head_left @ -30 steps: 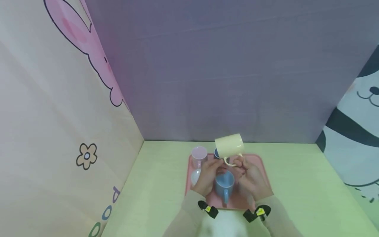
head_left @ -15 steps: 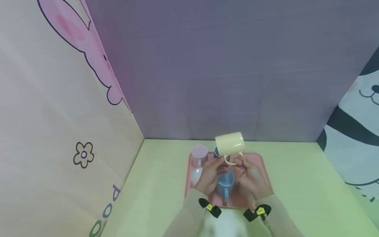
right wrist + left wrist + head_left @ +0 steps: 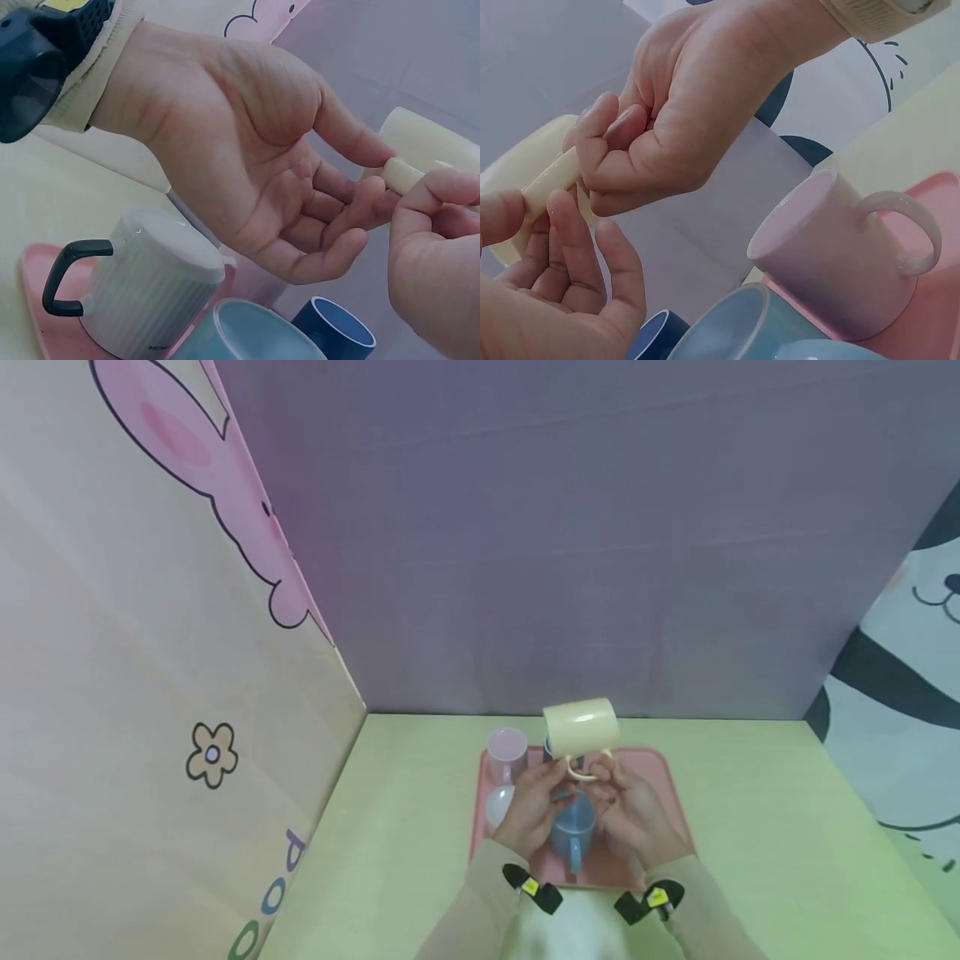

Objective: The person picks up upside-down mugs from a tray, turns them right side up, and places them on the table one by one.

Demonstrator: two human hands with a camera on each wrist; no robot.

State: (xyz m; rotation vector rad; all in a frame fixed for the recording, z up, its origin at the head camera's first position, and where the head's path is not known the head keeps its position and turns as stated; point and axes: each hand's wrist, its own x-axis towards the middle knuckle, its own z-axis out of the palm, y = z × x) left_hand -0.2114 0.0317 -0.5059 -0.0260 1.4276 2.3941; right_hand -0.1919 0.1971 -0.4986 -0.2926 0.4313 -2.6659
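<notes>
A pale yellow mug is held on its side above the tray, its rim facing left and its handle hanging down. The left hand pinches the handle near the rim end between thumb and fingers. Near the base end, the right hand grips the same handle with curled fingers. Below them stand a light blue mug and a navy mug, the latter mostly hidden by the yellow one in the head view. The inside of the yellow mug cannot be seen.
A pink tray on the pale table carries the mugs. At its left are a pink mug and a white ribbed mug with a black handle. Another pale pinkish mug stands at its right. A grey wall rises behind.
Both hands keep their hold on the yellow mug's handle. The mug stays on its side in nearly the same spot, with only a very small shift in its angle.
</notes>
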